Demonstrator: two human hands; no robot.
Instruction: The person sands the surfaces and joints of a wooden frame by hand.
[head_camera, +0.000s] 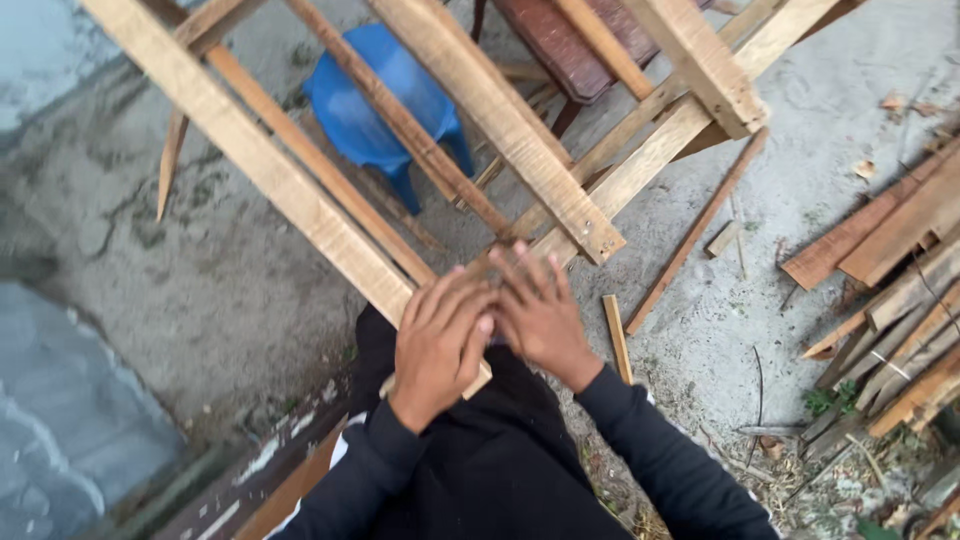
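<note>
So both hands are down on the near corner of a wooden frame (500, 110) made of rough pale slats. Left hand (440, 345) lies flat on the end of the long slat (270, 165) that runs up to the top left, fingers together and stretched out, not curled round anything. Right hand (540, 310) is right beside it, touching it at the fingertips, fingers slightly spread and pressed on the spot where the slats cross. Neither hand is clamping anything, just palms on wood.

No containers anywhere. I can make out about six slats in the frame, some crossing diagonally. Through the gaps you see one blue plastic stool (385, 100) on the concrete, and a dark red-brown wooden piece (560, 45) behind it. One short offcut (617, 338) lies on the ground just right of the right wrist, with a thin long strip (700, 225) near it. A pile of scrap boards (900, 300) sits well off to the right, too jumbled to count.
</note>
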